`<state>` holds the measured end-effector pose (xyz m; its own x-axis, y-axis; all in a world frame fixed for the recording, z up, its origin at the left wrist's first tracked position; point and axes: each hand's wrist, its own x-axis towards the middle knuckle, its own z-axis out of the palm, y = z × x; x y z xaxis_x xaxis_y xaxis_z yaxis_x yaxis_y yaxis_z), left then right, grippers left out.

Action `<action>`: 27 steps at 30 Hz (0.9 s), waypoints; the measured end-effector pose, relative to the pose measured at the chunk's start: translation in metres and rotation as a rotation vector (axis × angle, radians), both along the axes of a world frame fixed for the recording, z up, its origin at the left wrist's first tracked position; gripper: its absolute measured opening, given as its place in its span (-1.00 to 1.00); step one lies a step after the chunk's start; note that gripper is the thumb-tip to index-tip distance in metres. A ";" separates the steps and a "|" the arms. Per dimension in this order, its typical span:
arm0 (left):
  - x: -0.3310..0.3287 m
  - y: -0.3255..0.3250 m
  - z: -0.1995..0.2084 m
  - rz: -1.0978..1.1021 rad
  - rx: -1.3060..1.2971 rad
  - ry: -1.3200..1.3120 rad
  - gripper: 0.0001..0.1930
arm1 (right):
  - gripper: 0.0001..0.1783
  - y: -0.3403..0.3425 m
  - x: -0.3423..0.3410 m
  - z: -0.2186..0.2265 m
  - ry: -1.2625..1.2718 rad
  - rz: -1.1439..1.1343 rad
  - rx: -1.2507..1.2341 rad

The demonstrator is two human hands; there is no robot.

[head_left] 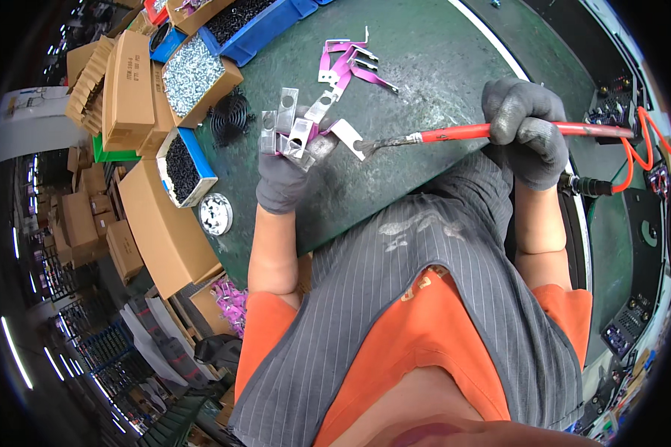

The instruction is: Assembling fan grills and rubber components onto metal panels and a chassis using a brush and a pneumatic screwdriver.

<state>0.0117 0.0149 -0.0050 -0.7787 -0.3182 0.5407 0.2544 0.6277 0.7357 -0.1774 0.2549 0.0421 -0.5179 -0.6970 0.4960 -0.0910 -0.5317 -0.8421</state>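
My left hand (282,182), in a grey glove, is closed around a bunch of flat metal brackets (285,110) with round holes and pink film on some faces. One bracket (345,136) of the bunch sticks out to the right. My right hand (529,134), gloved too, grips a long red-handled brush (455,133) held nearly level. Its dark, worn tip meets the end of that bracket. Beyond my hands, several more pink-filmed brackets (343,67) lie in a loose pile on the green tabletop (417,89).
To the left stand a carton of silvery screws (191,74), a box of black screws (180,167), a round white tub (215,214) and a black coiled grille (230,118). Blue bins (265,33) sit at the far left. An orange coiled cord (641,149) hangs at the right.
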 end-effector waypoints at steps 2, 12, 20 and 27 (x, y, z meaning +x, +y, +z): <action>0.002 -0.008 -0.006 0.088 -0.383 0.017 -0.63 | -0.75 -0.001 0.001 0.005 0.076 -0.021 -0.044; 0.008 0.001 -0.009 -0.145 0.755 -0.054 -0.52 | -0.70 0.001 0.005 0.009 0.124 -0.055 -0.027; 0.003 0.001 -0.003 -0.032 0.193 -0.024 -0.61 | -0.69 0.000 0.000 0.009 0.211 -0.036 0.000; -0.003 -0.006 -0.001 0.114 -0.323 -0.050 -0.62 | -0.68 -0.009 0.003 0.005 0.198 -0.030 -0.027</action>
